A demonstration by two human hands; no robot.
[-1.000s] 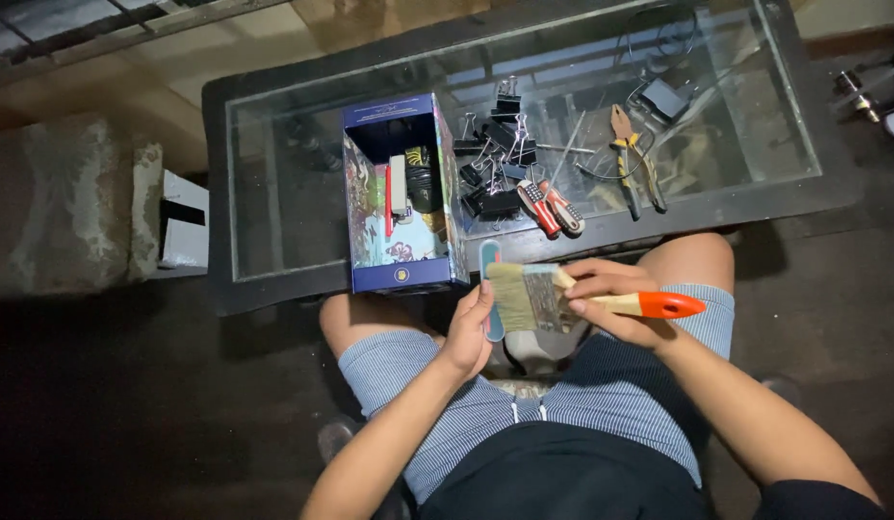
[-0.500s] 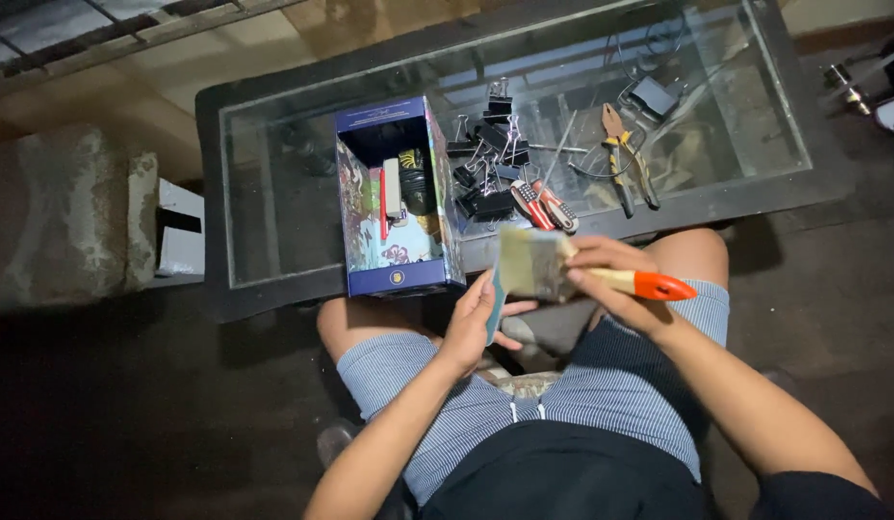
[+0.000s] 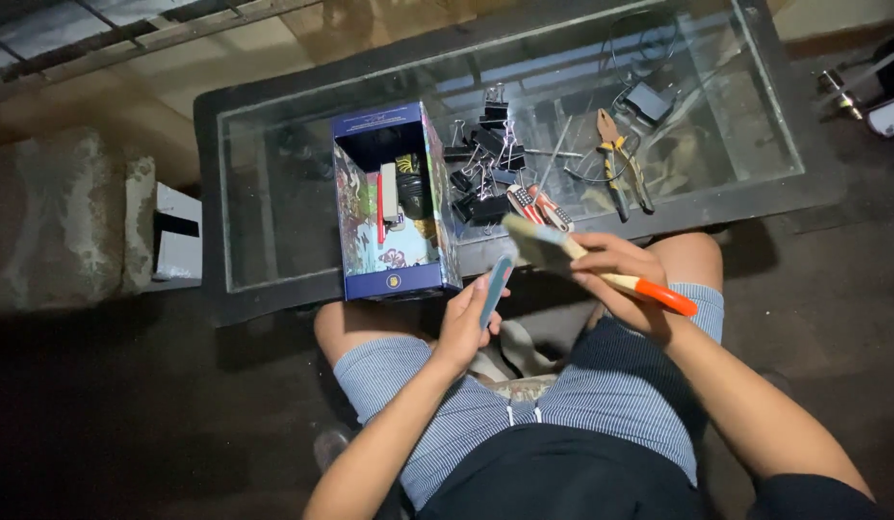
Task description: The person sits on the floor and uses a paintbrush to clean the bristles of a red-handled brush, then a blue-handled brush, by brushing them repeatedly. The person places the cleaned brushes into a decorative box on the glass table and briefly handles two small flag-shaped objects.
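Our right hand (image 3: pixel 625 274) has its fingers clamped on the paintbrush (image 3: pixel 582 260), bristles over the table (image 3: pixel 273 289) edge; our left hand (image 3: pixel 466 323) pinches a flat blue file (image 3: pixel 495 287) just beside the open box (image 3: pixel 394 207). Open space lies above our lap, clips (image 3: pixel 480 169) and pliers (image 3: pixel 620 169) beyond. Since earlier, the brush has tilted and swung away from the file.

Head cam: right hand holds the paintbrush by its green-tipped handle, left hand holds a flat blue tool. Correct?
Not quite. In the head view the right hand holds the paintbrush, but its handle tip is orange, not green. The left hand does hold the flat blue tool.
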